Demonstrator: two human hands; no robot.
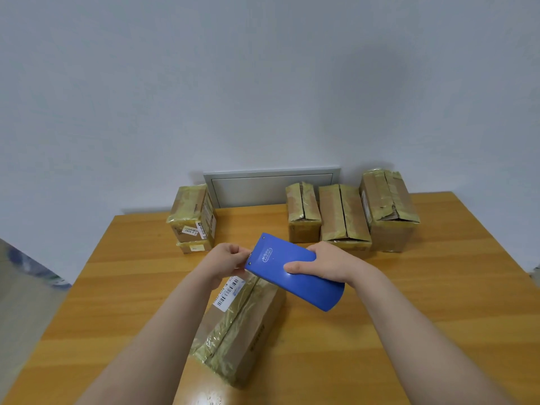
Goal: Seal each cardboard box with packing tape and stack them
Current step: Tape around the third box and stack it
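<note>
A long cardboard box (pixel 248 325) lies on the wooden table (pixel 409 317) in front of me, its top seam closed and covered by old yellowish tape, a barcode label near its far end. Above that far end my right hand (pixel 324 263) grips a blue tape dispenser (pixel 292 270), tilted. My left hand (pixel 228 257) pinches at the dispenser's front edge, fingers curled; what it pinches is hidden. At the back left, two taped boxes (pixel 193 217) are stacked. Three boxes with unsealed top flaps stand at the back right: a small box (pixel 302 211), a middle box (pixel 343 214) and a taller box (pixel 388 203).
A grey metal panel (pixel 271 185) is set into the white wall behind the table. The table's left edge drops to a floor with something blurred on it (pixel 32 267). Bare wood shows to the right of the long box.
</note>
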